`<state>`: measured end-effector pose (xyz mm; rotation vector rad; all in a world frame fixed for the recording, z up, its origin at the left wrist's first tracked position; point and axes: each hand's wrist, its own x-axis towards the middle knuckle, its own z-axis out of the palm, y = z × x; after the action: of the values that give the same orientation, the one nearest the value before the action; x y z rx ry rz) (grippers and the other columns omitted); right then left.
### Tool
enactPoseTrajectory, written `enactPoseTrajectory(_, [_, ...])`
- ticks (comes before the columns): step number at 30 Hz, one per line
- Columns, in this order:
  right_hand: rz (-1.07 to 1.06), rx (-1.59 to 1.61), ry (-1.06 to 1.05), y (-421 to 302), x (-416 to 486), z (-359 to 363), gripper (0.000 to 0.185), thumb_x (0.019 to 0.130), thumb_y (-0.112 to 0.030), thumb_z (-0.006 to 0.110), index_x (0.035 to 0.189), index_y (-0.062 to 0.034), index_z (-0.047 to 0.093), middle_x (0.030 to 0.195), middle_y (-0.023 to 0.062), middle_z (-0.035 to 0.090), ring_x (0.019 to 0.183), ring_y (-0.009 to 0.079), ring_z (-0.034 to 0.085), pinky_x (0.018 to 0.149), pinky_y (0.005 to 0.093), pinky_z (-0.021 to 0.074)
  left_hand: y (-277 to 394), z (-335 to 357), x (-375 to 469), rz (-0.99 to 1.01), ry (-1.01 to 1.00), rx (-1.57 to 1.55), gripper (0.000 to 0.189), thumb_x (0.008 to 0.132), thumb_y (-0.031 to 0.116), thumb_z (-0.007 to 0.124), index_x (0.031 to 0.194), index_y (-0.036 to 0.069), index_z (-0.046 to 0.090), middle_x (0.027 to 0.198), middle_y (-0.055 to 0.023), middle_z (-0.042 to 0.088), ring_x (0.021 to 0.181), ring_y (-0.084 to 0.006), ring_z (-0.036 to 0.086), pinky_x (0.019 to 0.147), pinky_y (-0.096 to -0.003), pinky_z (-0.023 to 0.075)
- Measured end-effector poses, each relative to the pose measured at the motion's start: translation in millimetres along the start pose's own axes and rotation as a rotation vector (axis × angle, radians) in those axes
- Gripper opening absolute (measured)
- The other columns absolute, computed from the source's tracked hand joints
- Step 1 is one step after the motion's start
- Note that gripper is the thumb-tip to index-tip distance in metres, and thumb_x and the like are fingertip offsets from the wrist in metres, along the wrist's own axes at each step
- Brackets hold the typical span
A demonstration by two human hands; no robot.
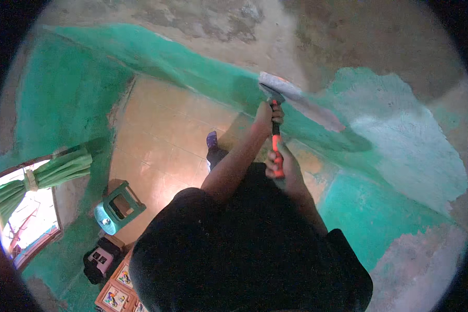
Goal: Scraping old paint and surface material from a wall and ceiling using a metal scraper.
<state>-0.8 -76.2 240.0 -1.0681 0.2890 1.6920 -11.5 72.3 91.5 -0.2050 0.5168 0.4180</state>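
Both of my hands hold a long-handled scraper with a red and black handle [275, 130]. My left hand [265, 116] grips the handle high up, close to the blade. Lower down, around the red end, the fingers of my right hand [285, 160] are closed. The wide scraper blade [272, 92] meets the wall at the lower edge of a pale bare strip [282, 84]. Green paint [218, 80] covers the wall to the left of that strip and below it. Rough grey-brown plaster [234, 23] shows above.
Beneath me is a tan tiled floor [160, 132], with a socked foot [211, 139] on it. A teal plastic stool [119, 208], a dark bag or case [101, 259] and a wooden cabinet with picture panels [115, 298] stand at lower left. Green curtains [64, 171] hang at a window.
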Motion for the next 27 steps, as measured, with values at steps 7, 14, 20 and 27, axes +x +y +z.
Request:
enactPoseTrajectory(7, [-0.077, -0.037, -0.009, -4, 21, 10, 0.021, 0.090, -0.037, 0.051, 0.094, -0.0189, 0.042, 0.066, -0.0049, 0.040, 0.047, 0.0066, 0.035, 0.041, 0.0236, 0.0315, 12, -6, 2, -0.070, 0.045, -0.303, 0.014, 0.086, 0.021, 0.032, 0.076, 0.015, 0.040, 0.058, 0.0033, 0.034, 0.043, -0.0072, 0.029, 0.033, -0.0210, 0.0203])
enactPoseTrajectory(14, [-0.133, -0.259, 0.115, 30, 26, 14, 0.027, 0.091, -0.043, 0.048, 0.095, -0.0160, 0.045, 0.069, -0.0042, 0.042, 0.047, 0.0071, 0.038, 0.041, 0.0246, 0.0354, 20, -17, -5, -0.193, -0.005, -0.225, 0.013, 0.087, 0.021, 0.034, 0.076, 0.015, 0.040, 0.058, 0.0061, 0.032, 0.043, -0.0053, 0.028, 0.033, -0.0199, 0.0195])
enactPoseTrajectory(20, [-0.186, -0.341, 0.238, 30, 36, 14, 0.028, 0.092, -0.042, 0.047, 0.100, -0.0148, 0.044, 0.070, -0.0013, 0.044, 0.048, 0.0091, 0.041, 0.042, 0.0281, 0.0397, 22, -17, -7, -0.131, -0.088, -0.092, 0.011, 0.087, 0.019, 0.036, 0.079, 0.014, 0.042, 0.058, 0.0062, 0.031, 0.043, -0.0054, 0.027, 0.033, -0.0198, 0.0197])
enactPoseTrajectory(27, [-0.117, -0.325, 0.352, 37, 26, 19, 0.028, 0.092, -0.040, 0.046, 0.108, -0.0175, 0.044, 0.070, -0.0012, 0.044, 0.048, 0.0095, 0.041, 0.041, 0.0280, 0.0382, 18, -10, -13, -0.115, 0.005, 0.083, 0.013, 0.088, 0.022, 0.036, 0.078, 0.014, 0.040, 0.057, 0.0062, 0.030, 0.042, -0.0056, 0.027, 0.032, -0.0195, 0.0194])
